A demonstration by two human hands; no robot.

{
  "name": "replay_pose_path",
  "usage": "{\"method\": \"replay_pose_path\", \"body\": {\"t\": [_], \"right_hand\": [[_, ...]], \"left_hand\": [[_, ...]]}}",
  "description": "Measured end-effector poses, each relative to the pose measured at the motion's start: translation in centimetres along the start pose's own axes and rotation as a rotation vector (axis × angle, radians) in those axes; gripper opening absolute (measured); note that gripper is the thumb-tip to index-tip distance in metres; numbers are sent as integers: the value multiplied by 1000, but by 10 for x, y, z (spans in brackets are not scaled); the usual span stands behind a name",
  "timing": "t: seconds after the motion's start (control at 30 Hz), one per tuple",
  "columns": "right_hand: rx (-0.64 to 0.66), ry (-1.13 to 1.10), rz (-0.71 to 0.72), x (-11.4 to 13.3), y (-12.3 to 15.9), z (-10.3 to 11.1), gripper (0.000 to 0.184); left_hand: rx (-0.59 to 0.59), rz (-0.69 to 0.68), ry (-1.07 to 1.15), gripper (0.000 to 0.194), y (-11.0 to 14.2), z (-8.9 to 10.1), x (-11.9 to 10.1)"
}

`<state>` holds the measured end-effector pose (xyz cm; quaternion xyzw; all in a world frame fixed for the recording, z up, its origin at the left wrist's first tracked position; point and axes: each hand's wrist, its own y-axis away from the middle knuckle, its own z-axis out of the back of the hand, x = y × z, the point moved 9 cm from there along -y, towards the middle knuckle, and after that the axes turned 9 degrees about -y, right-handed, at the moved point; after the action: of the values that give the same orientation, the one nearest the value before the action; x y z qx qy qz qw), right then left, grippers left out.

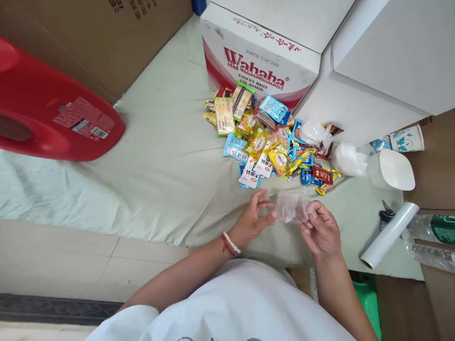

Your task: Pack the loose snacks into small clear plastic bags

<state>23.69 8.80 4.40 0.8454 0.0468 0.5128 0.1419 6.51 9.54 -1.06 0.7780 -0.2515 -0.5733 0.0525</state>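
A small clear plastic bag (293,207) is stretched out in front of me. My right hand (322,231) pinches its right end between thumb and fingers. My left hand (254,216) is beside the bag's left edge, fingers curved and apart, with no grip on it showing. Just beyond both hands lies a heap of packaged snacks: yellow packets (279,159), white-labelled packets (250,173), a blue packet (273,108), a cracker pack (224,115) and a dark red packet (322,174).
A Wahaha carton (259,57) stands behind the snacks. On the right are a white bowl (391,170), a container of white plastic (351,159), a paper cup (408,139), a film roll (389,236), scissors (386,214) and bottles (444,229). A red jug (54,105) is on the left.
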Motion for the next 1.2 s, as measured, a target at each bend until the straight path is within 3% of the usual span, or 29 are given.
{"method": "replay_pose_path", "body": {"t": [0.07,0.17,0.23,0.4,0.47,0.57,0.63,0.73,0.8,0.87,0.97,1.07,1.13,1.2], "right_hand": [[23,-62,-17,-5,7,-10,31],[-7,-114,30,0,2,-9,32],[-63,-133,60,3,-7,-1,30],[-187,-181,4,-15,-24,9,34],[-235,-211,0,-21,-27,11,37],[-234,-265,5,-24,-27,5,37],[-158,-304,-17,-25,-25,-8,34],[-18,-334,-74,-30,-21,-31,27],[10,-341,-79,-29,-20,-36,24],[-20,-369,-36,-20,-22,-28,25],[-113,-414,73,0,-28,0,35],[-206,-357,126,11,-31,26,40],[-253,-277,117,8,-32,36,40],[-276,-198,89,0,-32,37,40]], "left_hand": [[27,-90,-74,88,-15,-12,-13],[27,-193,-168,48,-25,-9,-30],[-28,-219,-150,34,-25,5,-35],[-130,-103,-11,35,-14,39,-15],[-234,-72,-78,34,-4,56,-8],[-409,-183,-276,33,17,73,-20],[-308,-242,-293,40,21,54,-27],[-27,-219,-175,55,11,5,-27],[36,-189,-74,52,0,-15,-26],[11,-159,49,49,-11,-16,-22],[-150,-107,118,49,-8,19,-12],[-309,-20,-65,44,25,70,0],[-315,56,-283,40,55,95,5],[-253,109,-511,38,83,107,5]]}}
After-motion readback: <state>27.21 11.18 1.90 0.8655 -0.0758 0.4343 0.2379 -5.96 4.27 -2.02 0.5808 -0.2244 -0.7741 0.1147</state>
